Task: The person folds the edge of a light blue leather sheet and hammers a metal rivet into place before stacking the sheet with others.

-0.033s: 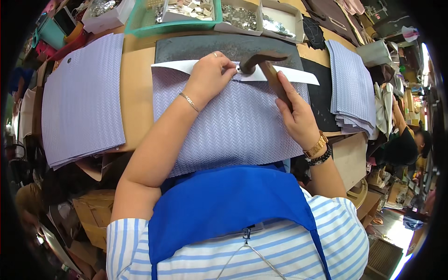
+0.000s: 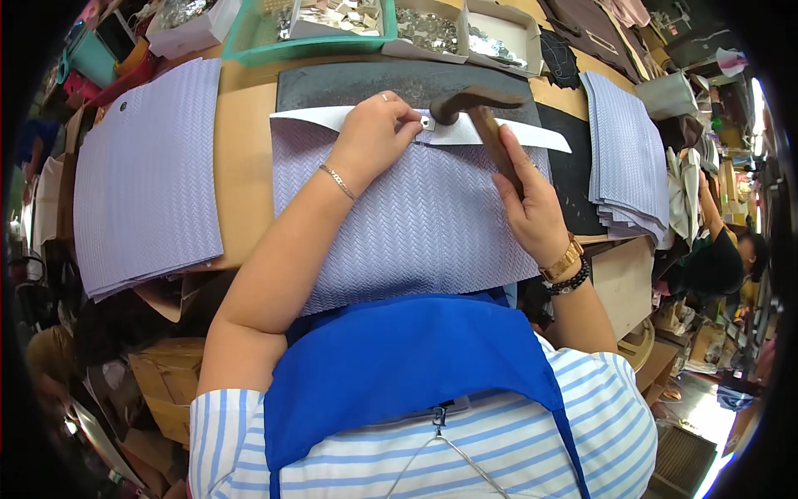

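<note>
A lavender sheet with a woven texture (image 2: 407,216) lies in front of me, its far edge folded back to show a white underside (image 2: 507,135). At that fold, the thumb and forefinger of my left hand (image 2: 376,137) pinch a small white square piece (image 2: 428,122) with a dark spot in its middle. My right hand (image 2: 529,200) is wrapped round the wooden handle of a hammer (image 2: 496,150). The dark, curved hammer head is just right of the white piece, close to the fold; I cannot tell whether it touches. A dark slab (image 2: 357,83) lies under the sheet's far edge.
Stacks of lavender sheets lie at left (image 2: 150,175) and right (image 2: 623,150). Along the back stand a green tray (image 2: 241,41) with a box of small pale squares, and open boxes of metal bits (image 2: 428,32). Another person (image 2: 719,262) is at far right.
The hammer head has shifted slightly to the right, uncovering more of the small white piece. My left hand has stayed in place.
</note>
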